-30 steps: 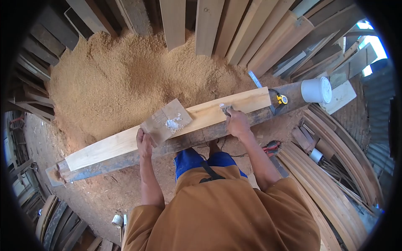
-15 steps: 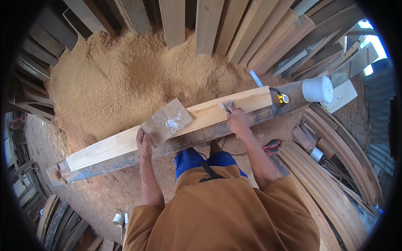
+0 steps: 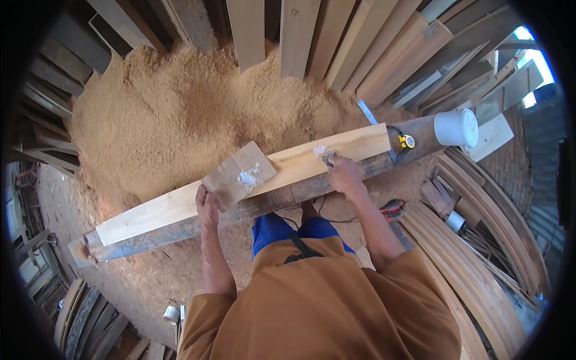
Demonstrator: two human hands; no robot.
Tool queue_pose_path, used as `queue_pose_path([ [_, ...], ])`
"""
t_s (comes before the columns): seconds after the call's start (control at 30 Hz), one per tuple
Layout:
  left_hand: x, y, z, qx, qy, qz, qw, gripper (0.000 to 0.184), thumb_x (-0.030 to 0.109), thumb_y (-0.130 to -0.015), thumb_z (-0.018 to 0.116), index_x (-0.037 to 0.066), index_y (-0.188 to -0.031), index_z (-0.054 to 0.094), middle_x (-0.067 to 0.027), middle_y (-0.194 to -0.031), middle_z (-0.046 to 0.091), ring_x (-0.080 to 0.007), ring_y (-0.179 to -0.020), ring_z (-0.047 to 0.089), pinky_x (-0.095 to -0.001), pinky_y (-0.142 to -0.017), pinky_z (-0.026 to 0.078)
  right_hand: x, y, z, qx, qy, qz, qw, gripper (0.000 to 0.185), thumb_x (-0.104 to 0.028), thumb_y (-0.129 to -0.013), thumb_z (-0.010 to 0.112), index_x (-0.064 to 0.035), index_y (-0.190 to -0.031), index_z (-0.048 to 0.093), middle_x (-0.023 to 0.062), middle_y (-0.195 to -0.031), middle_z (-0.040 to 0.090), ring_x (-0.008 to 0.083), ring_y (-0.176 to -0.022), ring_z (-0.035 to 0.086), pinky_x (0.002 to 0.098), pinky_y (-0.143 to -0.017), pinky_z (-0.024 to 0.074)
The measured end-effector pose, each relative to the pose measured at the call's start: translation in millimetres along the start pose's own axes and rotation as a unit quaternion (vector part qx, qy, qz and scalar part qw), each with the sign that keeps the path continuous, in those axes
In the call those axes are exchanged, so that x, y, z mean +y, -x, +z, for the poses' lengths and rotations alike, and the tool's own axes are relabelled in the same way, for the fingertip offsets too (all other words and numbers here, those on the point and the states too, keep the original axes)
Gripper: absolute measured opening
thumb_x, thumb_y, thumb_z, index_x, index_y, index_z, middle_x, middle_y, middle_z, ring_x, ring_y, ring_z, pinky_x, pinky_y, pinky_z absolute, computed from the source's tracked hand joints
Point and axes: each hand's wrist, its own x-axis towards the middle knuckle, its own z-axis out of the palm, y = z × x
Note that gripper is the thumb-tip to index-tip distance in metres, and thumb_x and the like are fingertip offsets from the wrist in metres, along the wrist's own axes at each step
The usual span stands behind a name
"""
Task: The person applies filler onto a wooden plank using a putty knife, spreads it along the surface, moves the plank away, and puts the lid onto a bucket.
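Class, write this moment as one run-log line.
left hand: holds board bearing white paste; right hand: holds scraper over plank; plank: on beam; tape measure: past plank's right end

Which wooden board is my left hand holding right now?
Your left hand holds the small, squarish board with white paste on it; the long, pale board lies along the beam.

Right hand (image 3: 345,176) is drawing the scraper (image 3: 329,158) back.
Since half a second ago, it is shifting toward the board's (image 3: 288,158) near edge, and more white paste (image 3: 320,149) is showing beyond it.
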Motion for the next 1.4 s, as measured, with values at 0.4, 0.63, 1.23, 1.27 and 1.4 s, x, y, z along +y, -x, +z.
queue_pose_path([
  [0.4,-2,-6,0,-0.008,-0.01,0.009,1.0,0.018,0.009,-0.092,0.05,0.008,-0.104,0.063,0.0065,-0.08,0.057,-0.0023,-0.068,0.048,-0.0211,-0.057,0.041,-6,7,-8,0.026,-0.02,-0.007,0.999,0.039,-0.027,-0.09,0.068,-0.014,-0.126,0.07,0.0214,-0.117,0.071,0.0406,-0.11,0.067,0.0482,-0.097,0.0534],
  [0.63,1,-1,-4,-0.026,0.001,-0.017,1.0,0.019,0.008,-0.092,0.049,0.007,-0.105,0.063,0.0059,-0.081,0.057,-0.0029,-0.067,0.048,-0.0206,-0.056,0.042,-18,8,3,0.022,-0.034,-0.011,0.999,0.037,-0.025,-0.09,0.067,-0.0124,-0.124,0.071,0.0229,-0.115,0.071,0.0404,-0.109,0.068,0.0489,-0.095,0.0537],
  [1.23,-1,-2,-3,-0.013,0.003,0.006,1.0,0.02,0.008,-0.092,0.05,0.006,-0.107,0.064,0.0077,-0.079,0.053,-0.0016,-0.067,0.041,-0.0203,-0.058,0.034,-31,12,24,0.021,-0.025,-0.049,0.998,0.033,-0.021,-0.089,0.066,-0.0065,-0.118,0.07,0.0235,-0.11,0.072,0.0432,-0.104,0.068,0.0532,-0.093,0.0534],
  [1.27,-6,0,-7,-0.02,-0.011,0.007,1.0,0.021,0.008,-0.092,0.05,0.006,-0.107,0.064,0.0076,-0.08,0.054,-0.0015,-0.067,0.042,-0.0203,-0.058,0.035,-22,17,24,0.017,-0.03,-0.062,0.998,0.033,-0.021,-0.089,0.068,-0.0075,-0.119,0.071,0.0238,-0.11,0.072,0.0427,-0.104,0.068,0.0522,-0.094,0.0535],
  [1.4,-3,0,-1,-0.02,0.028,0.008,0.999,0.018,0.01,-0.092,0.052,0.008,-0.106,0.064,0.0085,-0.08,0.054,-0.0008,-0.067,0.041,-0.0196,-0.058,0.034,-19,17,-4,0.062,-0.093,-0.025,0.993,0.036,-0.022,-0.089,0.07,-0.0085,-0.122,0.071,0.0231,-0.111,0.072,0.0418,-0.105,0.069,0.0498,-0.095,0.0537],
])
